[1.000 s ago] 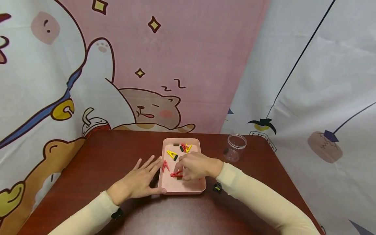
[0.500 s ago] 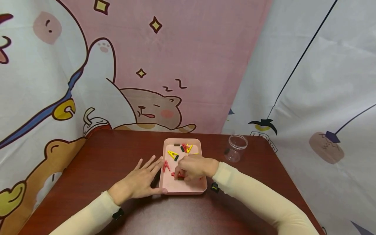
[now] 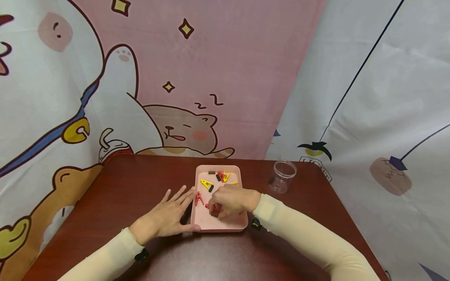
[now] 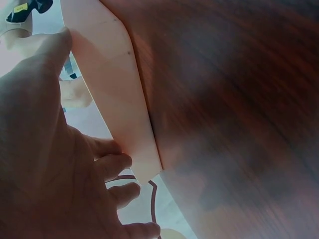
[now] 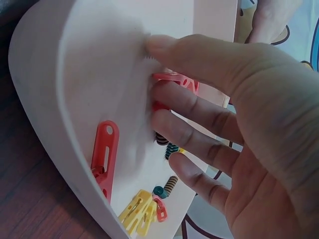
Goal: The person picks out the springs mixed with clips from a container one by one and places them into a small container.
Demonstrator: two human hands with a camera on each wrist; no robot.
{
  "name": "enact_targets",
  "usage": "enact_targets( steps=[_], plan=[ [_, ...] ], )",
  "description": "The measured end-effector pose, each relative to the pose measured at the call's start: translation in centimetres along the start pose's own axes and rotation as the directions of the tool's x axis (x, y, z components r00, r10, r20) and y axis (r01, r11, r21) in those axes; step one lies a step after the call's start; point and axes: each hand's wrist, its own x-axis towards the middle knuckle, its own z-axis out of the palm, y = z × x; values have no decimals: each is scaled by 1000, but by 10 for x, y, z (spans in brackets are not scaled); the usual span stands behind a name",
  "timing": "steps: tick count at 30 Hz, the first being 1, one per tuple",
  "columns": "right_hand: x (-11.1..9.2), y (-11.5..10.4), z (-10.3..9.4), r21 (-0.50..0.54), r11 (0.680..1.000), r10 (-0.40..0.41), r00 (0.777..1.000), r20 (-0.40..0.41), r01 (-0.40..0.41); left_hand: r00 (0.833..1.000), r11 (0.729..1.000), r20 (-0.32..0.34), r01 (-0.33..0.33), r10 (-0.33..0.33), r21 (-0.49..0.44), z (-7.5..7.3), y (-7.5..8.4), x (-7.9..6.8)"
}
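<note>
Within a shallow pink tray (image 3: 219, 226), my right hand (image 3: 232, 201) has its thumb and index finger around a small brown coil spring (image 3: 214, 214), mostly hidden by the fingers in the right wrist view. A red plastic clip (image 5: 177, 79) lies right beside the index finger. My left hand (image 3: 165, 216) rests with fingers spread against the tray's left side, thumb at the near corner. Also in the tray are another red clip (image 3: 199, 198), a yellow clip (image 3: 206, 184), a dark green spring (image 3: 211, 188) and a second brown spring (image 3: 211, 172).
A clear, open-topped jar (image 3: 282, 177) stands right of the tray on the dark red-brown table (image 3: 147, 175). Red and yellow clips (image 3: 224, 176) cluster at the tray's far end. A printed cloth (image 3: 246, 78) hangs behind the table.
My right hand has shifted slightly left and its fingers have moved from over the red clip down to the brown spring beside it. The left hand stays put.
</note>
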Motion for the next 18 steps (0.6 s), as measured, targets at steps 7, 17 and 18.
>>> enact_targets(
  steps=[7,17,18],
  plan=[
    [-3,-1,-1,-15,1000,-1,1000,-15,1,1000,1000,6,-3,3,-12,-1,3,-1],
    [-8,-3,-4,-62,998,-23,997,-74,19,1000,1000,6,-5,5,-8,-2,4,-1],
    [-9,-3,-5,-62,998,-25,997,-79,20,1000,1000,10,-2,2,-7,-2,4,-1]
  ],
)
